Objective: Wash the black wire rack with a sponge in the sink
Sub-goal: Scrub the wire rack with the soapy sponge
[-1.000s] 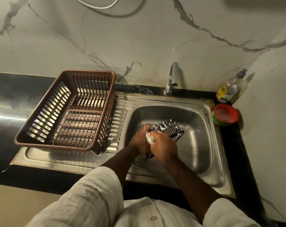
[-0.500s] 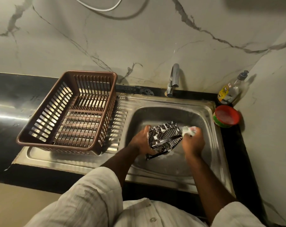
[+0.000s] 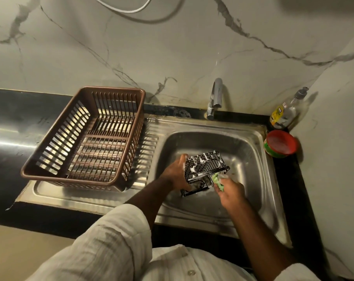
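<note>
The black wire rack (image 3: 206, 166), streaked with white foam, stands tilted in the steel sink (image 3: 251, 159). My left hand (image 3: 177, 173) grips its left side and holds it up. My right hand (image 3: 229, 192) holds a green sponge (image 3: 218, 181) pressed against the rack's lower right edge. The rack's lowest part is partly hidden behind my hands.
A brown slatted plastic basket (image 3: 85, 138) sits on the sink's draining board at the left. The tap (image 3: 215, 98) stands behind the basin with no water running. A dish-soap bottle (image 3: 284, 111) and a red-rimmed tub (image 3: 280, 144) stand in the right corner.
My right hand moved with the sponge from the rack's left side across to its upper right, then down to its lower right edge. The rack has been tilted up more.
</note>
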A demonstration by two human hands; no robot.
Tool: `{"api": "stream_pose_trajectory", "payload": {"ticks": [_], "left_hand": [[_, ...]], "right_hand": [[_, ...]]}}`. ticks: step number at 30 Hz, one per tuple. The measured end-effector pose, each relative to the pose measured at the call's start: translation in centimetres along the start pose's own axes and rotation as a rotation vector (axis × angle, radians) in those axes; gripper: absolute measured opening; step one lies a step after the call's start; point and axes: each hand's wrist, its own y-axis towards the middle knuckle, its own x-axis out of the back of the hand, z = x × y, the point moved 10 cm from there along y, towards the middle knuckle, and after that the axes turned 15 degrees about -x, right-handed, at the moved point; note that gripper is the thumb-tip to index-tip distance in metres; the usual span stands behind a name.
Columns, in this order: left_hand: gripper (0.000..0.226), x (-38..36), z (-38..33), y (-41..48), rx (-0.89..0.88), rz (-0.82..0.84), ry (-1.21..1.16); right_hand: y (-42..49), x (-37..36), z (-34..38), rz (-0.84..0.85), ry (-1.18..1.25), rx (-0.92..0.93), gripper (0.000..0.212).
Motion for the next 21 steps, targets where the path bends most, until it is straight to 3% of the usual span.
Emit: {"api": "stream_pose_trajectory", "payload": {"ticks": [12, 17, 21], "left_hand": [[0.141, 0.3, -1.1, -0.1, 0.032, 0.029, -0.013], [0.139, 0.4, -0.8, 0.0, 0.04, 0.014, -0.022], [0.139, 0.2, -0.7, 0.1, 0.034, 0.014, -0.043]], "right_hand": [[0.0, -0.5, 0.0, 0.082, -0.197, 0.046, 0.046], [0.3, -0.6, -0.4, 0.12, -0.213, 0.026, 0.031], [0.3, -0.8, -0.7, 0.142, -0.253, 0.002, 0.032]]}}
